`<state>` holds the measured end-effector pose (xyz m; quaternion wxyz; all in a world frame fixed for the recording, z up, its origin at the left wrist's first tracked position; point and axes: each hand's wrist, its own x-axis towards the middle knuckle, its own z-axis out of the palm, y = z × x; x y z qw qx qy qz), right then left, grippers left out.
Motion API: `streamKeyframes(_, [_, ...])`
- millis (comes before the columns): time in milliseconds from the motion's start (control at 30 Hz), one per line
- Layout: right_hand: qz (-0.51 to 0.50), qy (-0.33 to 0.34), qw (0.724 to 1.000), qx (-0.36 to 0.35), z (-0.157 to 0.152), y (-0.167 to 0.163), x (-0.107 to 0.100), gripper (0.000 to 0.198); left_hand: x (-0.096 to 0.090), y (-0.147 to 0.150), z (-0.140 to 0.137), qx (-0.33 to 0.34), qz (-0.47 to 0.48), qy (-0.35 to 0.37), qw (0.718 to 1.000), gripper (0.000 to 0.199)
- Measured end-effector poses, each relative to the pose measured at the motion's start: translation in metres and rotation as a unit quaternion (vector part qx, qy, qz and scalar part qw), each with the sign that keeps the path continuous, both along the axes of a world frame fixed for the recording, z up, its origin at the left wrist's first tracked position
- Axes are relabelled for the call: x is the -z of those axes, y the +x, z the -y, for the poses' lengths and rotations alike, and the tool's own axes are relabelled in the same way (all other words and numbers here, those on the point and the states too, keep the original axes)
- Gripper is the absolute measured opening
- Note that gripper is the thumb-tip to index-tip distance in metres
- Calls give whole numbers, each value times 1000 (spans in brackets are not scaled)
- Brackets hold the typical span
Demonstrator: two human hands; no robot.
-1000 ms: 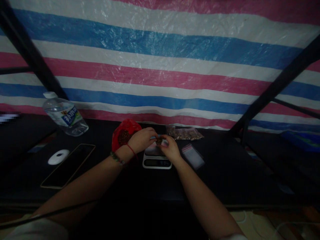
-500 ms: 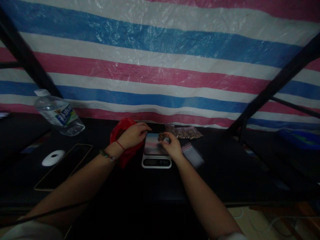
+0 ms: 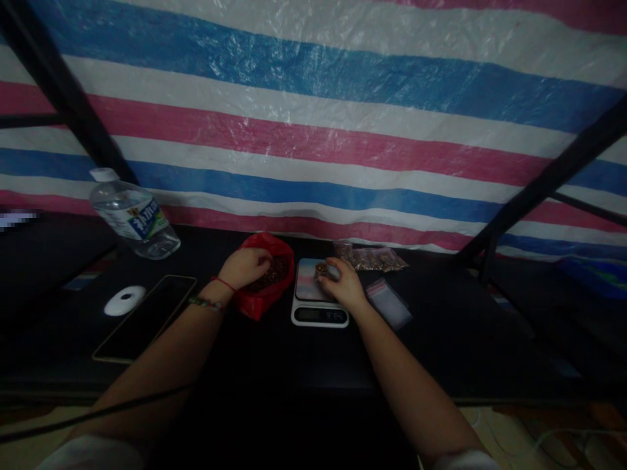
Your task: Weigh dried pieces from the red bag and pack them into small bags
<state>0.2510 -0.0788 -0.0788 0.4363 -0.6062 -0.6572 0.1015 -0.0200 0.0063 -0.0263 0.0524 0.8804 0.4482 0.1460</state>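
On the white digital scale stands a small clear plastic bag with brown bits inside. My right hand grips the bag's right side between thumb and fingers. My left hand is over the open red plastic bag, left of the scale. Its fingers curl together above the small dark brown pieces in the bag; whether they hold any is hidden. Several filled small bags lie behind and right of the scale. Flat, unfilled zip bags lie beside my right wrist.
A tilted-looking clear water bottle stands at the back left. A phone and a white rounded object lie left of my left forearm. A striped plastic sheet hangs behind the black table, between dark metal bars.
My left hand has moved left and down from beside the scale to the red bag's opening, and its fingers have curled. My right hand stays with the small bag on the scale.
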Motion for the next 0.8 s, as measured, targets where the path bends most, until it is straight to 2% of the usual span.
streamKeyframes(100, [-2,29,999,20,3,8,-5,40,4,-2,-2,25,-8,-10,1000,33])
streamKeyframes(233, [1,48,996,81,14,32,-30,33,14,-1,-5,129,-18,-46,990,35])
streamKeyframes(300, [41,-5,994,97,27,46,-44,31,16,0,-5,140,-14,-65,988,36])
streamKeyframes(367, [122,-102,981,114,44,58,-53,32,18,0,-6,140,-4,-78,987,37])
streamKeyframes(433, [216,-190,946,152,64,64,-51,34,19,-1,-7,144,4,-84,986,37])
streamKeyframes(533, [303,-285,894,164,89,66,-35,33,22,-3,-11,145,18,-85,986,37])
streamKeyframes(667, [334,-303,878,161,103,65,-21,28,27,-4,-16,137,38,-83,986,35])
streamKeyframes(800, [330,-327,876,129,103,68,-29,32,26,-1,-12,119,54,-49,990,34])
